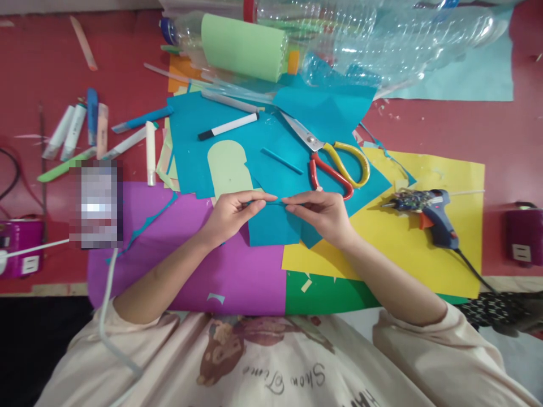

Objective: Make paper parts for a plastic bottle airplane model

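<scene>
Between the fingertips of my left hand [240,212] and my right hand [320,212] is a thin blue paper strip [279,203], pinched at both ends. Under it lie sheets of blue paper [271,229]. Just beyond my hands rests another narrow blue strip [282,161]. Scissors [316,144] with red and yellow handles lie past my right hand, blades pointing away to the left. A light green paper cutout [229,167] with a rounded top sits by my left hand. Farther off is a white marker [229,126] with a black cap.
A glue gun [436,217] lies on yellow paper [458,169] at right. Several markers [74,133] and a blurred-out phone [99,204] are at left. Plastic bottles [382,39], one wrapped in green paper [244,48], line the back. Purple paper [190,271] covers the near edge.
</scene>
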